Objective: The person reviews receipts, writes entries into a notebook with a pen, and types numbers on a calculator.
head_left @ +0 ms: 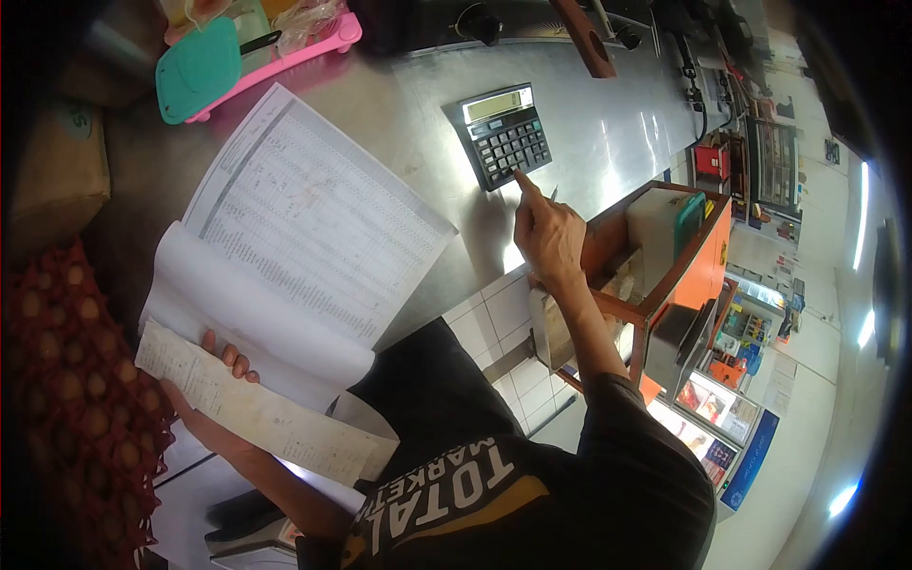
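Note:
My right hand (553, 233) reaches to a black desk calculator (511, 147), its index fingertip at the lower keys. The other fingers are curled, and the tip of what looks like a pen (555, 193) pokes out from them. A long paper receipt (261, 418) is pinched in my left hand (231, 363), its fingers over the upper edge and thumb at the near side. Beside that hand lies an open stack of printed sheets (309, 223) with a table of rows and handwritten marks; its lower pages are folded over. The receipt's writing is too small to read.
Red trays of eggs (90, 380) stand at the left, below a cardboard box (57, 171). On the steel counter (408, 104) sits a pink tray (285, 71) with a green-lidded container (199, 71). An orange cabinet (698, 256) stands right of my right arm.

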Available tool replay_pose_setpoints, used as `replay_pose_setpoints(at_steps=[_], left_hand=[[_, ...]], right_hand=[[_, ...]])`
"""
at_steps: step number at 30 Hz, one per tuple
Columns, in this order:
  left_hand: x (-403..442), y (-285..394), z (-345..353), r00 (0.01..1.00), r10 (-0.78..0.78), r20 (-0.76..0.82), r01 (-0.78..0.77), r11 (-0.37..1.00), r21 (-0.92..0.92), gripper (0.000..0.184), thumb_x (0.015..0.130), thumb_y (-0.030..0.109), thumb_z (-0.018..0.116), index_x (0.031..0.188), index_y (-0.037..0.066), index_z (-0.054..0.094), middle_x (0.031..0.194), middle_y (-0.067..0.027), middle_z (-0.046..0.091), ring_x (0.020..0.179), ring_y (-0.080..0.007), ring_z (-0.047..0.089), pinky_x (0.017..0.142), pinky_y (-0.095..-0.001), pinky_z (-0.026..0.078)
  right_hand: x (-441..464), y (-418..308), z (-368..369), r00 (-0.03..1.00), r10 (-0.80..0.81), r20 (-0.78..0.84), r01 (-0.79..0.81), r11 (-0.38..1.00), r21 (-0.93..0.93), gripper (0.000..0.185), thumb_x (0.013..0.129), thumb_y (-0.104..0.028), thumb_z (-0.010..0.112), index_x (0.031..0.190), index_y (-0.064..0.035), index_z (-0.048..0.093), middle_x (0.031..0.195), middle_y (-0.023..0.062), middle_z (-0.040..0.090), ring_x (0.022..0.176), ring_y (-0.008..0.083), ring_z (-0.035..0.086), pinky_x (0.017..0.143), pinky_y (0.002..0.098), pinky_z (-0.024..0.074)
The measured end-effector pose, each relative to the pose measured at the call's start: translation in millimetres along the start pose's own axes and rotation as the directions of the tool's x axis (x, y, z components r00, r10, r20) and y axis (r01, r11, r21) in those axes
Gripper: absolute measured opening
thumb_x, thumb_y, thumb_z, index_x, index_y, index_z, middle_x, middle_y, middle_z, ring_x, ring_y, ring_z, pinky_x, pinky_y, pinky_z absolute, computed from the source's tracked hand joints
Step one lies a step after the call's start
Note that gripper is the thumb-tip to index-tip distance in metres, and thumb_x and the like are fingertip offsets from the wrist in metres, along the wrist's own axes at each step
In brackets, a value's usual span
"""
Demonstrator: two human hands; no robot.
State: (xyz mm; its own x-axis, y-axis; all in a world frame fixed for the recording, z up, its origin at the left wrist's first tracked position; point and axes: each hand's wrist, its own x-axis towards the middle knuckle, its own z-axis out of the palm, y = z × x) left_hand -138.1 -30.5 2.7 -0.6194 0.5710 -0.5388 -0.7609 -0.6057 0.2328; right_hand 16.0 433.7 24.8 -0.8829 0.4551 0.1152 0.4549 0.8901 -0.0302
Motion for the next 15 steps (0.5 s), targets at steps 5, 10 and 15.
replay_pose_setpoints(at_steps=[5, 10, 15], left_hand=[[1, 0, -1, 0.998, -0.01, 0.059, 0.01, 1.0, -0.005, 0.083, 0.1, 0.06, 0.047, 0.151, -0.005, 0.034, 0.115, -0.0175, 0.043, 0.101, -0.0278, 0.044, 0.087, -0.0399, 0.046], [1, -1, 2, 0.999, -0.001, 0.042, 0.001, 1.0, -0.005, 0.082, 0.101, 0.059, 0.046, 0.151, -0.005, 0.034, 0.115, -0.0182, 0.043, 0.101, -0.0284, 0.044, 0.088, -0.0419, 0.047], [0, -2, 1, 0.998, 0.005, 0.057, -0.004, 1.0, -0.013, 0.081, 0.102, 0.058, 0.045, 0.15, -0.006, 0.034, 0.116, -0.019, 0.044, 0.101, -0.0291, 0.044, 0.088, -0.0424, 0.048]], right_hand=[[7, 6, 3, 1.0, -0.02, -0.008, 0.02, 1.0, -0.01, 0.045, 0.084, -0.005, 0.062, 0.128, -0.0144, 0.068, 0.06, 0.0089, 0.063, 0.049, 0.0266, 0.06, 0.052, 0.0371, 0.0489], [15, 8, 6, 0.998, -0.025, -0.05, 0.025, 1.0, 0.005, 0.044, 0.083, -0.007, 0.064, 0.125, -0.0167, 0.068, 0.059, 0.0089, 0.062, 0.051, 0.0282, 0.061, 0.053, 0.0389, 0.0487], [14, 5, 9, 1.0, 0.001, -0.013, -0.001, 1.0, 0.027, 0.042, 0.082, -0.006, 0.064, 0.123, -0.0157, 0.069, 0.061, 0.0091, 0.064, 0.052, 0.0279, 0.063, 0.054, 0.0394, 0.0494]])
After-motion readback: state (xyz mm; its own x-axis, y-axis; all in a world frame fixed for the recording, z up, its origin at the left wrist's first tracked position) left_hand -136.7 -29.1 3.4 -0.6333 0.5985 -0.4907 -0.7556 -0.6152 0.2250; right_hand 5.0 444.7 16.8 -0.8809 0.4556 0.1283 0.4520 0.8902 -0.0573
